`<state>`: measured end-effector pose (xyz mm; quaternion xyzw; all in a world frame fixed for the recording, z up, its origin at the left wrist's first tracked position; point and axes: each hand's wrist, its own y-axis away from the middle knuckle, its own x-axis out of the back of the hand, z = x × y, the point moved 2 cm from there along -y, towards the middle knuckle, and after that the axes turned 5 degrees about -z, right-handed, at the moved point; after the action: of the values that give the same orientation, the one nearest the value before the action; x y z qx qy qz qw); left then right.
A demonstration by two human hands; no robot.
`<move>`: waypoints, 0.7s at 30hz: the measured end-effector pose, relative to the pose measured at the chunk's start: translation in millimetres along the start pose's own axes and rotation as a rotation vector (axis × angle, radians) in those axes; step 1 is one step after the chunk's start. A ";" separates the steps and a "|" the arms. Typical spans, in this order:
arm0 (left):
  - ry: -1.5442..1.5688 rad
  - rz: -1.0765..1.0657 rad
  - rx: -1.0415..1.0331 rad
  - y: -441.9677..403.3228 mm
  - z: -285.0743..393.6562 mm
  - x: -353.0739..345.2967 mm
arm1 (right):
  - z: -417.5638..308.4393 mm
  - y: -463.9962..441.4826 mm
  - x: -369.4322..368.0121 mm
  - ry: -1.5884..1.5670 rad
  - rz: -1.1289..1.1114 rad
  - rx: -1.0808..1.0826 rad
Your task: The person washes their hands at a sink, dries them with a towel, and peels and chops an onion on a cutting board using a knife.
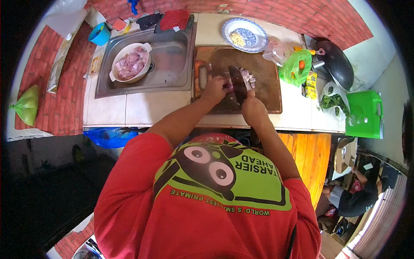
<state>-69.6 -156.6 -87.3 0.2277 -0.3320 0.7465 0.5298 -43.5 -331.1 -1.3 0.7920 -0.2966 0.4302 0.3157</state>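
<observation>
My right hand (pixel 254 108) is closed around the handle of a wide, dark-bladed kitchen knife (pixel 236 80). The blade stands over a brown wooden cutting board (pixel 267 93), pointing away from me. To the left of the blade, my left hand (pixel 216 89) has its fingers curled on a reddish-purple onion (pixel 229 87), partly hidden by fingers and knife. Chopped onion pieces (pixel 248 77) lie on the board along the blade's right side.
In the steel sink (pixel 172 71) sits a white pot (pixel 113 71) of raw meat. Behind the board is a blue-patterned plate (pixel 261 41) with chopped pale pieces. Bags (pixel 295 71), a dark pan (pixel 334 64) and a green jug (pixel 364 114) stand right. Another person (pixel 358 196) is at lower right.
</observation>
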 end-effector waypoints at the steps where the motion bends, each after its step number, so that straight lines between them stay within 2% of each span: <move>1: 0.009 0.007 -0.020 -0.6 -4.5 -2.6 | 0.9 -0.3 -1.3 0.007 0.006 -0.006; 6: 0.014 0.020 -0.040 -0.5 -6.2 -3.0 | -5.1 -1.4 -2.7 0.013 -0.058 -0.048; 11: -0.031 -0.055 0.016 -0.3 -11.6 -5.8 | -9.5 -21.8 -17.5 -0.019 -0.079 -0.082; 13: -0.005 -0.056 0.033 -0.9 -6.7 -1.1 | -8.9 -35.3 -19.8 -0.025 0.010 -0.028; 16: -0.003 -0.059 0.042 3.1 -3.1 -0.5 | -4.7 -50.6 -18.4 -0.019 -0.014 -0.004; 21: 0.036 0.026 -0.028 7.0 -2.6 3.4 | -23.2 -21.3 7.9 -0.083 0.034 -0.055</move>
<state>-77.3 -154.0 -88.5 0.2022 -0.3357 0.7525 0.5293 -35.6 -301.9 10.4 0.7950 -0.3347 0.3940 0.3173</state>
